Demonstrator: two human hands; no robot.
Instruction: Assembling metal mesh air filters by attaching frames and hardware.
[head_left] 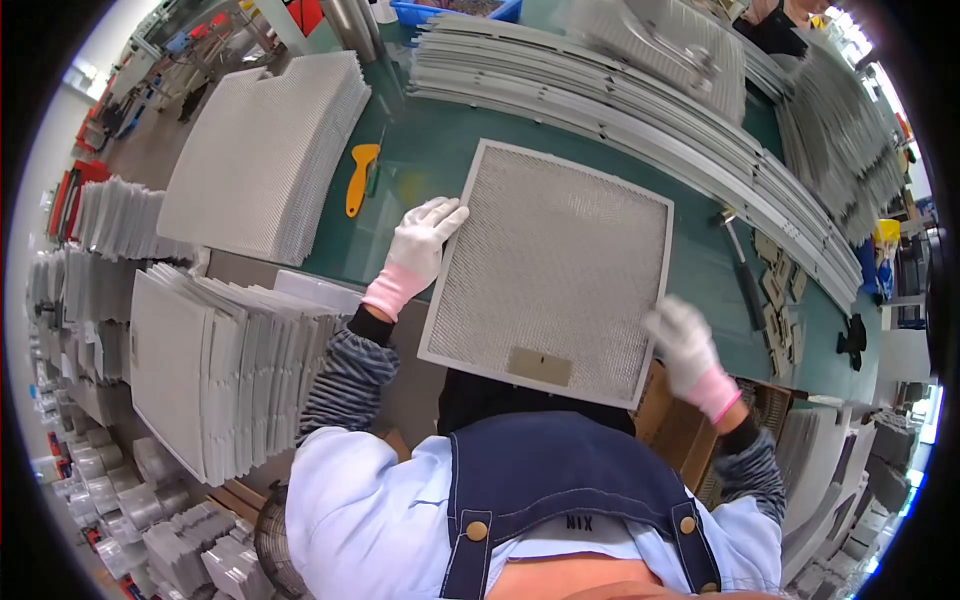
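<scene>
Grasped at its left edge by the left hand [418,243], likely for steadiness, the mesh panel [556,262] is held mid-frame; whether the blurred right hand [686,345] grips it cannot be told.

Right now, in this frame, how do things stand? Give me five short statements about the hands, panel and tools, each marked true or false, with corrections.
1. The left hand touches the left edge of the framed mesh panel. True.
2. Both hands are bare. False: the left hand and the right hand wear white gloves.
3. An orange-handled tool lies on the green table. True.
4. The hammer lies left of the panel. False: the hammer lies to its right.
5. The panel bears a tan plate near its lower edge. True.
</scene>
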